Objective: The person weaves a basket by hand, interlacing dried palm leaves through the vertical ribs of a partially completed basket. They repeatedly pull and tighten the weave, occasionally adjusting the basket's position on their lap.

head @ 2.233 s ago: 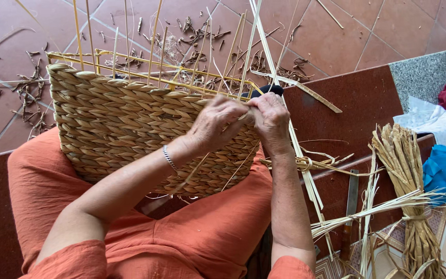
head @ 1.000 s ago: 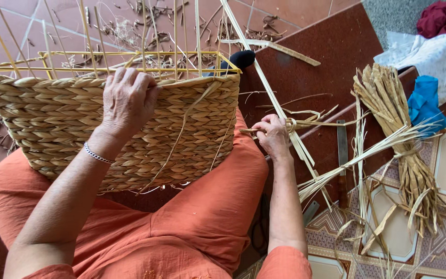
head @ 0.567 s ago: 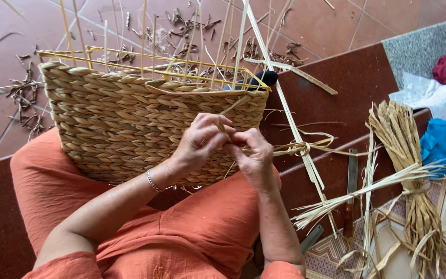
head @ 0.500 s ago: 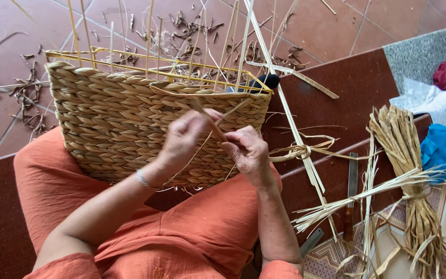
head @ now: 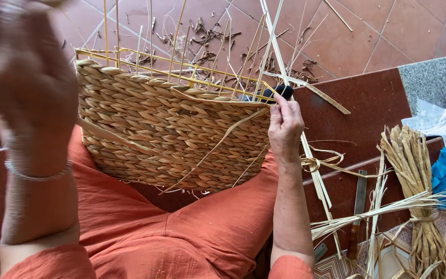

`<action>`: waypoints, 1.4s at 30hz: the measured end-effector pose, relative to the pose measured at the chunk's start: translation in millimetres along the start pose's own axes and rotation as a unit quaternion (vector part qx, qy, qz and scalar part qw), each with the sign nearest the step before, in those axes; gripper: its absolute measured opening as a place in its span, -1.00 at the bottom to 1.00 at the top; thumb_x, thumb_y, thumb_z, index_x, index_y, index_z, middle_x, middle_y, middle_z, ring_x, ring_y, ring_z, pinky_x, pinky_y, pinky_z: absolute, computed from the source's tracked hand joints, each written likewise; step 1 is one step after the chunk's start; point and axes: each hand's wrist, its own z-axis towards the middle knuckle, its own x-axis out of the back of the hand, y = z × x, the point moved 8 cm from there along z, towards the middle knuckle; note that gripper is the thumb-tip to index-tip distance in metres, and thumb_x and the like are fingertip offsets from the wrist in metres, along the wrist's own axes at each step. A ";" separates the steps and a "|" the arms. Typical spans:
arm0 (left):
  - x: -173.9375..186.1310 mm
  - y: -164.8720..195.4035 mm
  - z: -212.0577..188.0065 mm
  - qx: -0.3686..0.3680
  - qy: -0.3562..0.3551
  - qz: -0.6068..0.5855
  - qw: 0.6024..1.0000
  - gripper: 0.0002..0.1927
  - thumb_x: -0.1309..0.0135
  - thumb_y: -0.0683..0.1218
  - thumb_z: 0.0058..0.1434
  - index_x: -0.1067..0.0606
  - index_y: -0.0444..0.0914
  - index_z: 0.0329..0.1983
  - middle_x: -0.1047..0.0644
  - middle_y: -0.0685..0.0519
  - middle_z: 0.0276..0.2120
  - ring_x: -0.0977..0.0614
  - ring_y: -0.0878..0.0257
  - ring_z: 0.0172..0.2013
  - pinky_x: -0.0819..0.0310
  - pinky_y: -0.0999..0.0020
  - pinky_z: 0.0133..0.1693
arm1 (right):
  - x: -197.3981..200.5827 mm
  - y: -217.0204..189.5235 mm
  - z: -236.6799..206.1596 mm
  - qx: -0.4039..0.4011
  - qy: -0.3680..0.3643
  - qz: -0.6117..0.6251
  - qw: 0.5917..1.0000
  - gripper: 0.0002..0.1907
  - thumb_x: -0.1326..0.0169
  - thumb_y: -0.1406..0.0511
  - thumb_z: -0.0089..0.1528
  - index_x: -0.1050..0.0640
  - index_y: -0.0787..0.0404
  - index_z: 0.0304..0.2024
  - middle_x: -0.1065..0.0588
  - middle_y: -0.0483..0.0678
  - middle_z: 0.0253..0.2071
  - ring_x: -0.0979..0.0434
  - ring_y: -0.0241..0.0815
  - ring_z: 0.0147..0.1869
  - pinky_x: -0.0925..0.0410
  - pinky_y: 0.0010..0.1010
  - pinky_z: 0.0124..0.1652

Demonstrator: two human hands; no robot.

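One head view: your right hand (head: 285,126) grips the upper corner of the half-woven straw basket (head: 174,132) resting on your lap, while your left hand (head: 24,77), raised and blurred, has a grip you cannot tell.

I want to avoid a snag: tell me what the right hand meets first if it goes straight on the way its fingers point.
The right hand points up along the basket corner; its fingertips already reach a dark object at the rim. Beyond that stand upright stakes, though depth is unclear.
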 end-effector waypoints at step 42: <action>-223.6 162.0 -143.7 -0.417 -0.185 -0.207 0.866 -0.52 -0.21 0.06 0.18 -0.47 0.07 0.20 -0.35 -0.04 0.26 -0.34 0.06 0.29 -0.06 -0.05 0.30 | -3.3 -27.8 24.1 0.113 -0.046 -0.077 0.990 -0.80 -0.18 0.53 0.24 -0.62 0.20 -0.13 -0.58 -0.01 -0.17 -0.64 -0.08 -0.07 -0.54 -0.28 -0.07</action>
